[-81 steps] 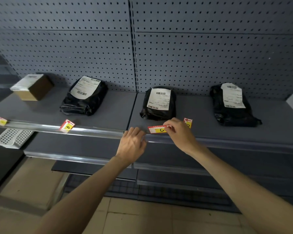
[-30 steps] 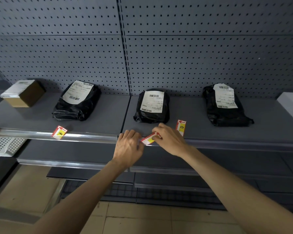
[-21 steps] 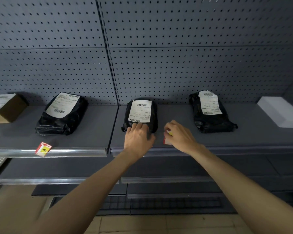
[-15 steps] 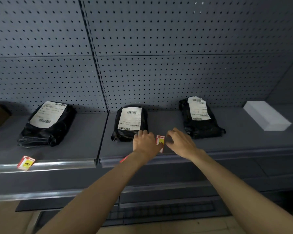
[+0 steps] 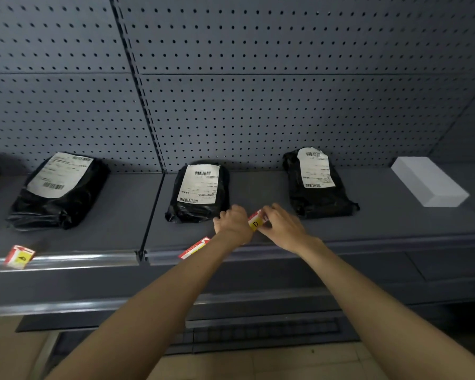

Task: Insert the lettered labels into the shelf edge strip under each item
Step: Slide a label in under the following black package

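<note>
Grey pegboard (image 5: pixel 258 105) backs a grey shelf (image 5: pixel 121 215) whose front edge carries a shiny strip (image 5: pixel 74 260).

At far left a red-and-yellow label (image 5: pixel 19 256) sits tilted in the strip, its letter too slanted to read for sure. Behind it lies a black bag (image 5: pixel 58 193) with a white shipping slip on top.

Past the joint between the two shelf sections lies a second bag (image 5: pixel 198 193), also with a slip. Below it, another label (image 5: pixel 194 248) rests askew on the strip, one end raised, partly hidden by the left forearm; its letter does not show.

Both bare arms reach up from the bottom of the view to the middle of the shelf. The left hand (image 5: pixel 232 223) is curled, knuckles up, just right of the second bag, with its fingertips at the left end of a third label, marked D (image 5: pixel 255 220). The right hand (image 5: pixel 284 226) pinches that label's right end between thumb and fingers. The D label is thus held by both hands, tilted, above the shelf surface and behind the strip, between the second bag and a third bag (image 5: pixel 316 185).

The third bag lies nearer the pegboard, slip on top. Farther right, a white box (image 5: pixel 428 181) sits on the shelf, well apart from the hands.
</note>
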